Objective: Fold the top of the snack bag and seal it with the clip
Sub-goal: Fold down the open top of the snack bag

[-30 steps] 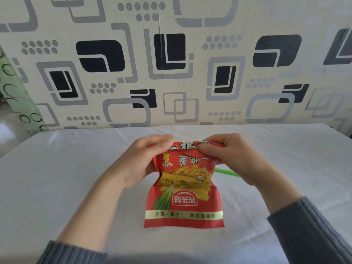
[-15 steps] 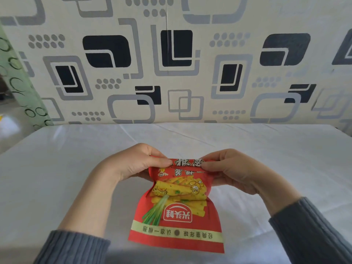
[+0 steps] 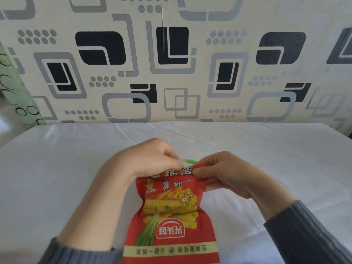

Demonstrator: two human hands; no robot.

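Note:
A red and yellow snack bag (image 3: 171, 216) lies on the white table with its top pointing away from me. Its top edge is folded over toward me into a narrow band. My left hand (image 3: 150, 161) pinches the left end of that fold, its fingertips blurred. My right hand (image 3: 222, 174) pinches the right end. A green clip (image 3: 189, 161) lies on the table just behind the bag's top, between my two hands; only a short piece of it shows.
A white cloth covers the table (image 3: 57, 168). A patterned wall (image 3: 171, 63) stands close behind the far table edge. A green patterned curtain (image 3: 13, 96) hangs at the far left.
The bag has slid closer to me and the fold at its top is deeper. My left fingers have moved along the fold. The green clip shows again behind the bag.

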